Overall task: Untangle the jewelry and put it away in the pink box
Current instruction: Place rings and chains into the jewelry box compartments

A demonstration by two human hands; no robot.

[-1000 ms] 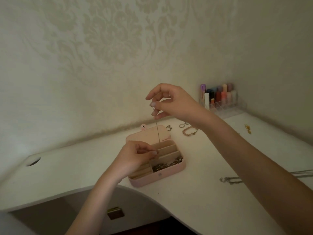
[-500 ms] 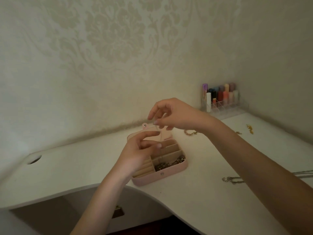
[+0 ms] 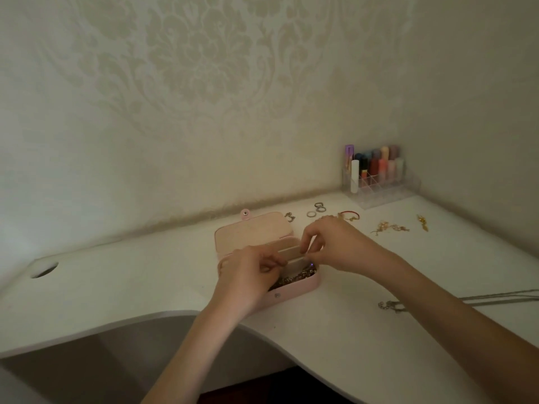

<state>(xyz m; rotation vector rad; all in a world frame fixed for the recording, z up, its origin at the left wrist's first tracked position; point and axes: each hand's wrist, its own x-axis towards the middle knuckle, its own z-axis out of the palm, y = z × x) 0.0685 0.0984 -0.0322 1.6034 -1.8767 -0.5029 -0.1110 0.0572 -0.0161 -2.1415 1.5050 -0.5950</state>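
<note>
I've got both hands down in the open pink box (image 3: 294, 290) at frame centre: left hand (image 3: 248, 275) and right hand (image 3: 335, 246) pinched, on what I can't tell. Chain (image 3: 294, 277) fills its front compartment.

Your colour list: pink box (image 3: 294, 291) with paler pink lid lining, beige dividers, a silver-and-dark chain heap (image 3: 294, 277) along its front. White desk (image 3: 131, 284). Cream wall (image 3: 189, 83) with tone-on-tone damask floral pattern. At the desk's far right corner, a clear organiser (image 3: 382, 189) of purple, white, red, orange and pink tubes; nearby, gold earrings (image 3: 389, 228), silver rings (image 3: 316, 209).
</note>
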